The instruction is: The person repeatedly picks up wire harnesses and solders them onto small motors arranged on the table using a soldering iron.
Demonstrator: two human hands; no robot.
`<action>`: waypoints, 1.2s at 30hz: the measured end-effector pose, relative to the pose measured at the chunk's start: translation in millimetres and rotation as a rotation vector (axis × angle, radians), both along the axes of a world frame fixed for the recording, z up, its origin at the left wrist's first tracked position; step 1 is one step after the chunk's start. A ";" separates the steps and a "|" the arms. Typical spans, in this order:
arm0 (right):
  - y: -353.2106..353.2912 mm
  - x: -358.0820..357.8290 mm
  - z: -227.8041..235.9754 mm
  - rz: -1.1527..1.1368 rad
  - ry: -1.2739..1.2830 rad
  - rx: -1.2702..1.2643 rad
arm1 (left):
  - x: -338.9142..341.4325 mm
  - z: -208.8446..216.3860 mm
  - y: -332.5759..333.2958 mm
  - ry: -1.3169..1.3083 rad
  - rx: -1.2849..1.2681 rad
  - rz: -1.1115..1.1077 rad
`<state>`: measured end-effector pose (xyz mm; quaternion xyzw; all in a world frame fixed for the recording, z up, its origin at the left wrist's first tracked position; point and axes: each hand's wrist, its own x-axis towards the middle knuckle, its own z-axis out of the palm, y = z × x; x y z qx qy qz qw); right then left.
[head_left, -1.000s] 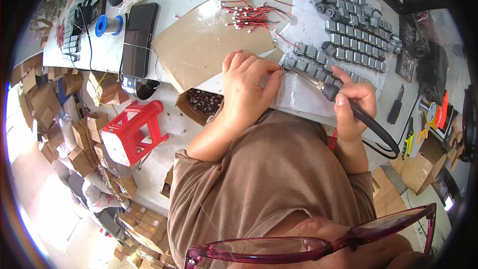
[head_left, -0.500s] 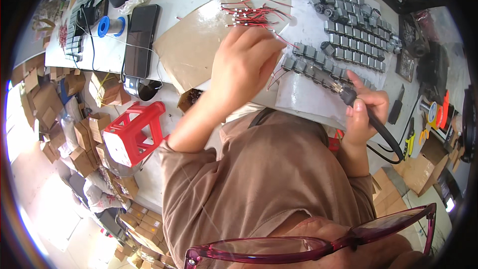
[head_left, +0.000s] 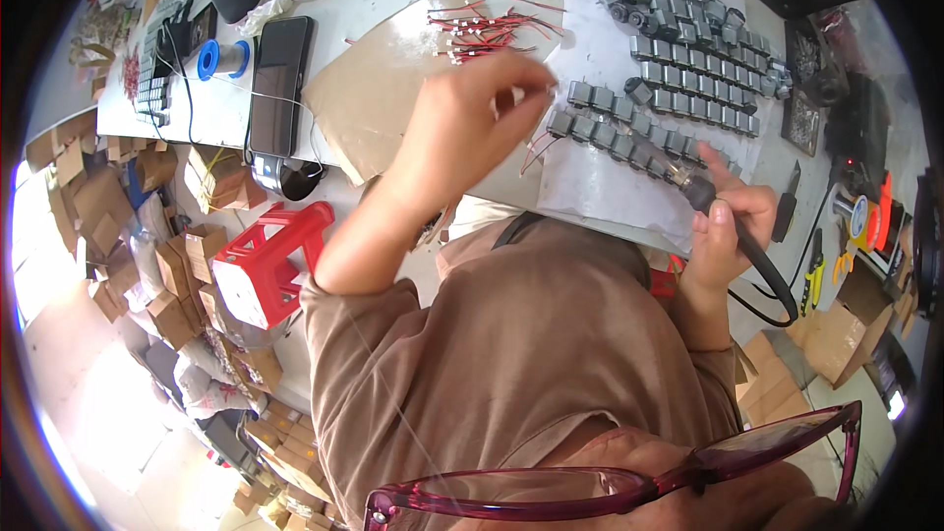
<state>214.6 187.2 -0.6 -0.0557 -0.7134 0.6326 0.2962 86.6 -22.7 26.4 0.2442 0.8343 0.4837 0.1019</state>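
Note:
My right hand (head_left: 733,221) grips a soldering iron (head_left: 700,192) by its dark handle, its tip pointing up and left over the nearest row of small grey motors (head_left: 610,138). One finger stretches out along the iron. My left hand (head_left: 482,108) hovers over the near edge of the brown cardboard sheet (head_left: 369,103), its thumb and forefinger pinched together. Whatever lies between those fingertips is too small to make out. Just beyond it lies a pile of red and black wires (head_left: 482,34) with white connectors. From the left end of the nearest motor row hang thin wires (head_left: 534,152).
More motor rows (head_left: 698,74) stand on white paper at the right. A black phone (head_left: 282,88) and a blue solder spool (head_left: 221,58) lie at the left. Pliers (head_left: 812,280) and a black-handled knife (head_left: 786,202) are at the right edge. A red stool (head_left: 261,270) stands below the table.
My left hand has shifted slightly left and down, and a gap now shows between thumb and fingers. My right hand with the soldering iron has moved slightly right and nearer me.

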 end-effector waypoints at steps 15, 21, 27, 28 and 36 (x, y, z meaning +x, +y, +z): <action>-3.2 6.7 -18.4 0.189 0.010 -0.054 | 58.5 -41.6 18.7 0.399 -0.027 0.180; -4.6 7.6 -22.7 0.185 0.020 -0.010 | 59.1 -45.8 23.7 0.402 -0.043 0.196; -5.8 8.0 -24.4 0.193 0.014 -0.029 | 59.4 -45.7 23.4 0.366 -0.025 0.193; -6.2 7.8 -24.0 0.193 0.014 -0.030 | 59.1 -45.5 23.2 0.366 -0.025 0.193; -4.9 9.7 -25.7 0.220 0.002 -0.014 | 58.1 -43.4 21.8 0.351 -0.036 0.170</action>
